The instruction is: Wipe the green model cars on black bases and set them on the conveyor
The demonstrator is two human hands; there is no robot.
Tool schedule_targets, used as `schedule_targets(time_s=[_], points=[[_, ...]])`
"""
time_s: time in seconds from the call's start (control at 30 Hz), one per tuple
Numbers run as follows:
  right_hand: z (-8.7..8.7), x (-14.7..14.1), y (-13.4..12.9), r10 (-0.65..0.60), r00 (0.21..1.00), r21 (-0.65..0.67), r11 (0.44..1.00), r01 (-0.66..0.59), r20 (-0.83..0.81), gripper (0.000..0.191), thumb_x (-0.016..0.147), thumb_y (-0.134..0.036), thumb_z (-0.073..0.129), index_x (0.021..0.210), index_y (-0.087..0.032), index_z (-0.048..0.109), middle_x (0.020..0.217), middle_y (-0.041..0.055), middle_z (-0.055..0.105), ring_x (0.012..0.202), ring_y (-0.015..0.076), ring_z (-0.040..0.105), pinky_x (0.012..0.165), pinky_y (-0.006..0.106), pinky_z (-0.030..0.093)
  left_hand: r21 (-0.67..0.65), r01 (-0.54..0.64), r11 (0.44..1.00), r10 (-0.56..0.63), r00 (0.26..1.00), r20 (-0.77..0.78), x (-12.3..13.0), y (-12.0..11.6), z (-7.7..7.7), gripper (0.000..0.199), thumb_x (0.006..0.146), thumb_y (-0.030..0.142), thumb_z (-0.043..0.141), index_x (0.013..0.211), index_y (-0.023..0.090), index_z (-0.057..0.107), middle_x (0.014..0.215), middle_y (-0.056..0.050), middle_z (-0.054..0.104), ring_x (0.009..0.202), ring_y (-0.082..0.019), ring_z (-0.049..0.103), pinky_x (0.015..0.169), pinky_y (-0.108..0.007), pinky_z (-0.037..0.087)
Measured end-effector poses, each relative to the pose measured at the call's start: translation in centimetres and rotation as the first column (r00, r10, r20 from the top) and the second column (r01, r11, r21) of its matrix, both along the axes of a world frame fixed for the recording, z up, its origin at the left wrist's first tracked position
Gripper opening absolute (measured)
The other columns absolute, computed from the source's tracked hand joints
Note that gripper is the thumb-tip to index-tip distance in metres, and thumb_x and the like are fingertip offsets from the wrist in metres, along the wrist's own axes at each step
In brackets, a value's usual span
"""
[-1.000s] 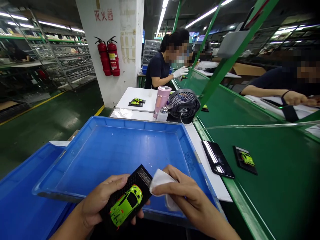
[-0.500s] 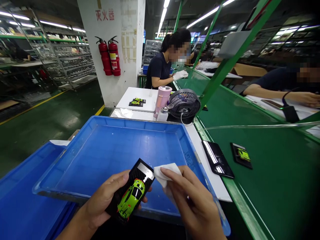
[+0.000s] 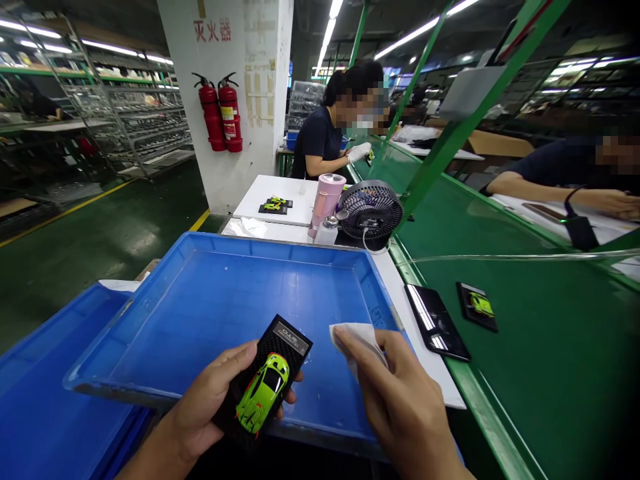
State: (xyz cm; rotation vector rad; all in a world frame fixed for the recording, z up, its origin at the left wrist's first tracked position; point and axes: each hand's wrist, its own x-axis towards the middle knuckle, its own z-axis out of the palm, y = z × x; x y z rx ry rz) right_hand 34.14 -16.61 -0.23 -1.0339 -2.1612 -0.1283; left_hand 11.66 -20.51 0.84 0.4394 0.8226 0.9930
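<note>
Lime-green model sports car sat on a black display card clasped in the left hand, its long axis tilting up toward the right hand, which pinched a white wipe just clear of the card, above a blue plastic tray.

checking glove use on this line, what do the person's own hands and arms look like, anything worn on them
The left hand and right hand are both bare: no gloves, rings or watch show. The forearms in view have no sleeves, and no cables run to them.
</note>
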Motion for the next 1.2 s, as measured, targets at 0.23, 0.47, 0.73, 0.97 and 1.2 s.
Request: schedule_targets(time_s=[0.23,0.47,0.73,0.97,1.2], points=[[-0.6,-1.2,-1.2,0.07,0.895,-0.235,0.953,-0.19,-0.441,0.033,0.091,-0.007,0.047,0.117,-0.022,0.062,0.087,0.0035,0.049,0.072,0.0113,0.052,0.058,0.019,0.045,-0.187,-0.202,0.961,0.24,0.949,0.207,0.4,1.7,-0.4,0.035,0.091,0.028,0.05,0.118,0.006,0.057,0.106,-0.02,0.07,0.091,-0.026,0.07,0.087,-0.043,0.053],[-0.1,-2.7,-2.1,0.116,0.857,-0.254,0.928,-0.274,-0.503,0.037,0.09,-0.002,0.046,0.118,-0.022,0.06,0.089,0.0031,0.048,0.072,0.0104,0.052,0.055,0.018,0.044,-0.301,-0.324,0.897,0.394,0.895,0.211,1.5,2.1,-0.5,0.03,0.091,0.029,0.051,0.107,0.005,0.058,0.088,-0.017,0.073,0.087,-0.027,0.071,0.082,-0.043,0.056],[0.4,-3.8,-2.1,0.234,0.905,-0.21,0.923,-0.321,-0.356,0.045,0.088,0.001,0.042,0.126,-0.019,0.055,0.089,0.007,0.047,0.074,0.0148,0.05,0.058,0.025,0.046,-0.358,-0.322,0.876,0.423,0.871,0.252,2.0,2.1,-0.8,0.027,0.094,0.027,0.046,0.093,0.005,0.062,0.078,-0.013,0.072,0.079,-0.022,0.072,0.075,-0.036,0.059],[0.9,-4.3,-1.7,0.246,0.964,-0.185,0.948,-0.26,-0.098,0.041,0.087,-0.003,0.04,0.12,-0.017,0.061,0.079,0.0073,0.045,0.06,0.0161,0.047,0.046,0.025,0.041,-0.37,-0.317,0.873,0.424,0.869,0.257,2.1,2.1,-0.8,0.027,0.094,0.028,0.045,0.091,0.005,0.061,0.076,-0.011,0.07,0.079,-0.022,0.071,0.074,-0.035,0.059],[-0.3,-1.4,-1.6,0.133,0.941,-0.289,0.93,-0.228,-0.312,0.034,0.093,-0.01,0.043,0.121,-0.021,0.058,0.084,0.0055,0.05,0.071,0.014,0.054,0.056,0.021,0.047,-0.418,-0.364,0.833,0.471,0.862,0.187,1.8,2.1,-1.1,0.031,0.09,0.032,0.052,0.093,0.001,0.058,0.08,-0.017,0.069,0.078,-0.028,0.071,0.065,-0.037,0.06]])
